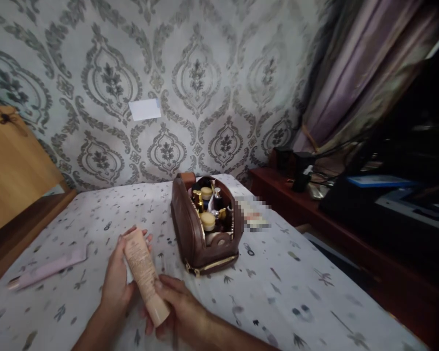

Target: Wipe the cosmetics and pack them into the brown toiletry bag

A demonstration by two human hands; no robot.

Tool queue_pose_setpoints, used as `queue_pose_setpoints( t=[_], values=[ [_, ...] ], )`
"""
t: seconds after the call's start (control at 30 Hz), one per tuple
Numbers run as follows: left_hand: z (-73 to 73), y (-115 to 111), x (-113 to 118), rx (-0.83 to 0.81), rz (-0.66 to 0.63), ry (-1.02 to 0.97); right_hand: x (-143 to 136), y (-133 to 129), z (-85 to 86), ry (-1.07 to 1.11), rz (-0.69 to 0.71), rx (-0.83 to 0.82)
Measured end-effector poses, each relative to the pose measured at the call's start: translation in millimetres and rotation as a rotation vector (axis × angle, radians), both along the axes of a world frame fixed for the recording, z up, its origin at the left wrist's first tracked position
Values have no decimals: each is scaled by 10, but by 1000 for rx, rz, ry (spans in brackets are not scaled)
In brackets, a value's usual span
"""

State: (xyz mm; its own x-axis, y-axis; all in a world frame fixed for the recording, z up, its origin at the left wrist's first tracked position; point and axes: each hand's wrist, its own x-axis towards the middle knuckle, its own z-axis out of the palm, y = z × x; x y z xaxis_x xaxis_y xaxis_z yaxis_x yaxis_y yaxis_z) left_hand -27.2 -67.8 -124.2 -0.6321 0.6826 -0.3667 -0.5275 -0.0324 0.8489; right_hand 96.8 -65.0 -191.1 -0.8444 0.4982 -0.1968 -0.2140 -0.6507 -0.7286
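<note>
Damask wallpaper is backing a bed (285, 292) spread with a pale patterned sheet. On it, a brown leather toiletry bag (201, 234) is standing unzipped, showing gold-capped bottles (198, 199) and a cream jar (208, 221) packed upright inside. Just in front of the bag, the left hand (117, 278) and right hand (179, 307) are gripping a beige cosmetic tube (145, 275), fingers clenched around it, cap end angling toward the camera. A pink comb (46, 270) is lying well apart at the left; dark cluttered furniture (351, 229) is lining the right.
</note>
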Motion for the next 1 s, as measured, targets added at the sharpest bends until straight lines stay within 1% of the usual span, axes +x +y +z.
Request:
queue_pose_setpoints(
  t=[0.03, 0.1, 0.17, 0.27, 0.33, 0.4, 0.47, 0.57, 0.67, 0.77, 0.83, 0.9, 1.0],
  values=[
    [-14, 0, -5, -6, -19, -20, 18, 2, 27, -11, -30, 26],
    [-55, 6, -36, 14, -47, -42, 58, 12, 86, -52, -119, 148],
    [-109, 16, -91, 58, -30, 27, 87, 27, 130, -73, -145, 222],
    [-178, 18, -170, 119, 13, 142, 96, 37, 152, -67, -128, 192],
    [-190, 11, -182, 116, 14, 137, 89, 31, 154, -45, -131, 142],
    [-176, -1, -146, 96, 4, 125, 85, 23, 155, -25, -149, 113],
    [-156, -19, -67, 90, -22, 157, 88, 22, 152, -17, -169, 139],
    [-167, -57, 92, 110, -66, 233, 104, 39, 122, -46, -215, 309],
    [-232, -102, 236, 168, -97, 260, 114, 71, 75, -98, -309, 514],
    [-279, -142, 310, 181, -155, 272, 113, 90, 64, -84, -400, 627],
    [-276, -161, 313, 136, -167, 262, 113, 78, 85, -49, -433, 651],
    [-251, -172, 288, 89, -151, 233, 118, 46, 117, -32, -440, 638],
    [-197, -171, 234, 63, -158, 177, 137, -3, 148, -16, -375, 515]
  ],
)
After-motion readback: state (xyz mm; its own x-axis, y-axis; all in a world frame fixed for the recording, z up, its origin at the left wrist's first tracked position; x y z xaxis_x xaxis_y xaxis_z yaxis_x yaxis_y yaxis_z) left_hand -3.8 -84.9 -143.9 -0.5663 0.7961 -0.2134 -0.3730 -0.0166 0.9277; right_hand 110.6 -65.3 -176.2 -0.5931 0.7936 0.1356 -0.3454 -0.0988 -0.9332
